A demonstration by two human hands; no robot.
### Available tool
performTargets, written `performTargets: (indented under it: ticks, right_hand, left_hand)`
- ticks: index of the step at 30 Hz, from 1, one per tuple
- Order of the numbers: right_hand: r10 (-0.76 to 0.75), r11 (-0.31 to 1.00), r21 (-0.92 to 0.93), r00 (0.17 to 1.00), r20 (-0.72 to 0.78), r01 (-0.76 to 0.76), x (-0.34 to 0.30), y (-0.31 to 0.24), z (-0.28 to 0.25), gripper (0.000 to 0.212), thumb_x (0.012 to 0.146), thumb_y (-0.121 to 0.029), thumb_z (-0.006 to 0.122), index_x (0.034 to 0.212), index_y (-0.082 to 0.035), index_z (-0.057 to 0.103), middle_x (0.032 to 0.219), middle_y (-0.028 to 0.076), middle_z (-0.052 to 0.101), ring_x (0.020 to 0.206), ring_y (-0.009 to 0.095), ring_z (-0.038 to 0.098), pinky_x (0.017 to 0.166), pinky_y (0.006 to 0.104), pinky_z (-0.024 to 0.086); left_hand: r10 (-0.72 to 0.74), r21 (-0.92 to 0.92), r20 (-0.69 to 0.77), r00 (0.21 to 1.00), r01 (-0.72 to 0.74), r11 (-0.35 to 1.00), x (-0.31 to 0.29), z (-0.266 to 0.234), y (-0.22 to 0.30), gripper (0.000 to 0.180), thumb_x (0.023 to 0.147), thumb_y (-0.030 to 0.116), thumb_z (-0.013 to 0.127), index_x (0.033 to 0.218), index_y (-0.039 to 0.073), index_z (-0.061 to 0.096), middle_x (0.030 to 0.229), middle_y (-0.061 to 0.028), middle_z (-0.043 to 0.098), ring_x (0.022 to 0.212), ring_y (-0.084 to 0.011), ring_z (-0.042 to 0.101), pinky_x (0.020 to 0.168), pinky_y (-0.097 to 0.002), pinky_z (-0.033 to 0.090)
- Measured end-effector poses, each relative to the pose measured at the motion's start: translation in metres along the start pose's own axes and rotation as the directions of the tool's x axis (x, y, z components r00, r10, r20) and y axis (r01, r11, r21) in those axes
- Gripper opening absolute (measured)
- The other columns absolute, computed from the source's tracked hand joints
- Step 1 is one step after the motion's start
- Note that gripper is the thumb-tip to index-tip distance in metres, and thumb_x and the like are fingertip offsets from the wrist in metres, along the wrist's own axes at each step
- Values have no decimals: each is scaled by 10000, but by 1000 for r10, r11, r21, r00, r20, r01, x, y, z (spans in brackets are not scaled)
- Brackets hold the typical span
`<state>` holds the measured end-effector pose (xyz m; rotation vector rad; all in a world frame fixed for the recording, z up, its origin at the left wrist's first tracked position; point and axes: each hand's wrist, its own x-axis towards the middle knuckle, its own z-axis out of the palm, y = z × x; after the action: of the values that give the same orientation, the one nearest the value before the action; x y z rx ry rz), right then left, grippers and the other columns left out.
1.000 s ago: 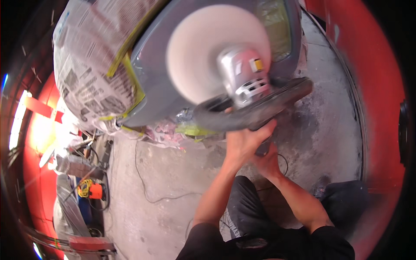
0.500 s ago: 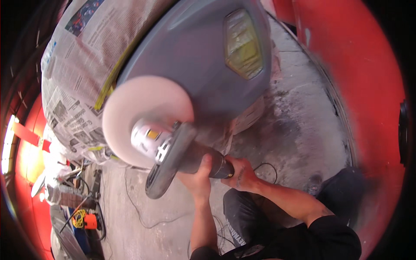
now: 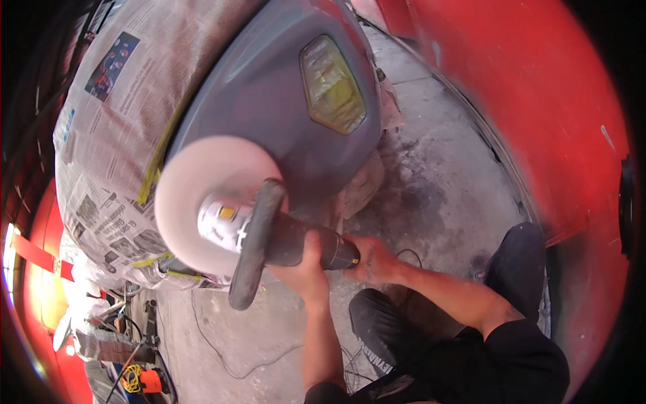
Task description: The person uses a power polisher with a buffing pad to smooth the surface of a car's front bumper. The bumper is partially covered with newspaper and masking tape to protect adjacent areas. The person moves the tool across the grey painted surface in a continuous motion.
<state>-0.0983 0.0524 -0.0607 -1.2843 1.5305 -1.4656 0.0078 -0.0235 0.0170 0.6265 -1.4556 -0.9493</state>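
A rotary polisher (image 3: 289, 239) lies across the middle of the view, its large round pale pad (image 3: 178, 178) smooth and blurred as if spinning. A dark loop handle (image 3: 252, 259) stands behind the silver head. My left hand (image 3: 304, 269) is closed round the dark body from below, thumb along its side. My right hand (image 3: 372, 259) is wrapped round the rear end. The pad overlaps the grey vehicle panel (image 3: 256, 101), close to its newspaper-covered edge; I cannot tell whether it touches. A lamp-shaped recess (image 3: 333, 81) in the panel is covered with yellowish masking.
Newspaper sheets (image 3: 128, 128) cover the vehicle on the left, edged with yellow tape (image 3: 151, 176). A red wall (image 3: 525, 114) curves along the right. A cord (image 3: 249, 369) trails over the stained concrete floor (image 3: 417, 202). Tools and an orange item (image 3: 151, 381) sit at lower left.
The panel and its masked lamp recess have shifted left and slightly down in view. The polisher has shifted slightly left, its pad still over the panel's lower left. Both hands keep their grip.
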Motion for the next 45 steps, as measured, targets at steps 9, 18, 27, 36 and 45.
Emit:
performTargets:
  ticks: [9, 18, 27, 36, 45]
  right_hand:
    - [-45, 999, -32, 972, -231, 39, 23, -3, -28, 538, 691, -119, 797, 1196, -20, 638, 1014, 195, 731, 969, 335, 727, 839, 393, 546]
    - [15, 999, 46, 965, -262, -3, 34, -8, -69, 532, 713, -143, 790, 1213, -49, 636, 1008, 211, 729, 994, 365, 718, 853, 410, 550]
    - [-52, 996, 63, 993, -110, 59, 44, -12, -70, 534, 696, -157, 807, 1192, -69, 630, 1034, 218, 719, 1018, 415, 687, 864, 446, 552]
    - [-31, 967, 229, 941, -336, 113, 36, -4, -72, 457, 753, -94, 762, 1184, -20, 629, 994, 125, 732, 958, 237, 714, 864, 367, 546]
    - [-147, 989, -19, 982, -116, 146, 39, -1, -31, 452, 725, -111, 791, 1148, -41, 648, 952, 168, 734, 928, 302, 737, 820, 391, 558]
  left_hand:
    - [77, 41, 135, 988, -83, 996, 39, 47, 0, 660, 793, 179, 856, 1332, -8, 524, 1144, -81, 633, 1030, -182, 621, 950, -337, 487]
    - [31, 105, 246, 969, -58, 993, 53, 101, 11, 622, 778, 210, 864, 1274, 0, 553, 1122, -89, 643, 991, -178, 638, 910, -340, 509]
    - [20, 29, 85, 996, -23, 999, 48, 80, 14, 543, 839, 186, 816, 1264, -24, 551, 1037, -93, 665, 937, -210, 664, 851, -364, 552]
    - [13, 195, 411, 912, -102, 976, 71, 139, 35, 639, 696, 242, 889, 1194, -36, 600, 1045, -95, 676, 930, -208, 654, 861, -357, 532]
    - [-106, 63, 71, 992, 101, 993, 35, 38, 10, 578, 779, 182, 857, 1239, -22, 571, 1098, -73, 640, 1014, -168, 628, 896, -331, 517]
